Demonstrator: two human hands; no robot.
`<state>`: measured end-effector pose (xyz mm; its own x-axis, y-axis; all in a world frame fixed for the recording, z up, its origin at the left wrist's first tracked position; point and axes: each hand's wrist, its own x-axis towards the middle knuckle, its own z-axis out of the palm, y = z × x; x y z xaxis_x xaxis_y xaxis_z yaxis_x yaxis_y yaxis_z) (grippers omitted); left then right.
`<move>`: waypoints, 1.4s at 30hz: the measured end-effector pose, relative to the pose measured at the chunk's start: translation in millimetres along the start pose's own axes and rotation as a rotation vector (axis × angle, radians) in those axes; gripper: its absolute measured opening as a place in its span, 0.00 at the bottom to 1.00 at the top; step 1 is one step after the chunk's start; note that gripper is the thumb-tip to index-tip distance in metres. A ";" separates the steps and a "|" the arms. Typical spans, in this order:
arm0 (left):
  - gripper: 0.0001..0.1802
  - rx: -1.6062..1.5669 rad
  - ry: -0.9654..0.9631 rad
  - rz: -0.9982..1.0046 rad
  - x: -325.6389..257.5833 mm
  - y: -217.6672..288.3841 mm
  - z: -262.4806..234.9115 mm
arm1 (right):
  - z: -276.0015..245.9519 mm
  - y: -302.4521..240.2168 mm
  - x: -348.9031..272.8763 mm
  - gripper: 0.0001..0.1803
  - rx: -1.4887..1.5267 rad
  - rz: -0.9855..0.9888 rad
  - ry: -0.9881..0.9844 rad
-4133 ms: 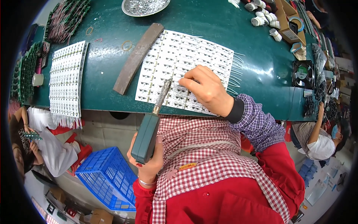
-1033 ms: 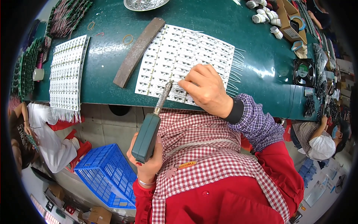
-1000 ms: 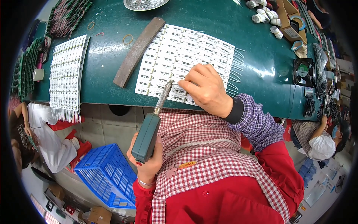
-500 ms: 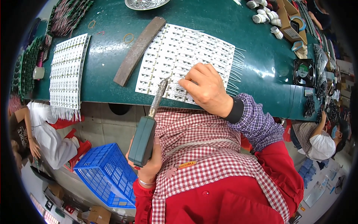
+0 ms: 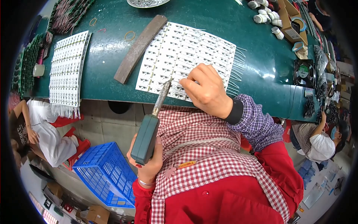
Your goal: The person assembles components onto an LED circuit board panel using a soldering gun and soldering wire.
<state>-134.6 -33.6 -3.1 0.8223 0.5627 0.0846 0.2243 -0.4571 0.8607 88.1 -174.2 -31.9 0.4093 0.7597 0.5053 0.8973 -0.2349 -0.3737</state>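
My left hand (image 5: 156, 159) is wrapped round the dark green handle of a soldering iron (image 5: 145, 137). Its metal barrel slants up and its tip rests at or just over a white circuit board panel (image 5: 194, 43), near the panel's front edge; contact cannot be made out. Just right of the tip is my right hand (image 5: 209, 91), fingers pinched low over the panel; whatever they hold is too small to make out. Rows of small dark parts cover the panel, and thin pale wires (image 5: 235, 76) stick out along its right side. A brown flat bar (image 5: 141, 48) lies along the panel's left edge.
A stack of similar white panels (image 5: 67, 71) overhangs the green table's (image 5: 112, 95) front edge at left. Far back sits a metal dish (image 5: 148, 3). A small black fan (image 5: 304, 73) and a cardboard box (image 5: 290, 26) stand at right. Below is a blue crate (image 5: 106, 175).
The soldering iron has shifted slightly right and its tip sits closer to my right fingers. My right hand has barely moved. The view has tilted a little.
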 end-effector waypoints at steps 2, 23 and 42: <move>0.12 -0.007 -0.002 0.006 0.3 -0.1 0.1 | 1.2 0.7 -0.2 0.11 -0.011 0.000 0.016; 0.13 -0.050 0.009 -0.079 -8.6 -4.4 -1.4 | -0.2 -1.1 2.0 0.11 -0.029 0.007 -0.029; 0.12 -0.009 0.054 0.009 -7.5 -3.8 -2.1 | -15.9 -21.8 3.2 0.14 0.046 0.043 0.053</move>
<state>-142.7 -34.7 -5.9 0.7949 0.5950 0.1191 0.2123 -0.4565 0.8640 72.4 -176.3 -9.8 0.4565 0.7158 0.5283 0.8708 -0.2376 -0.4305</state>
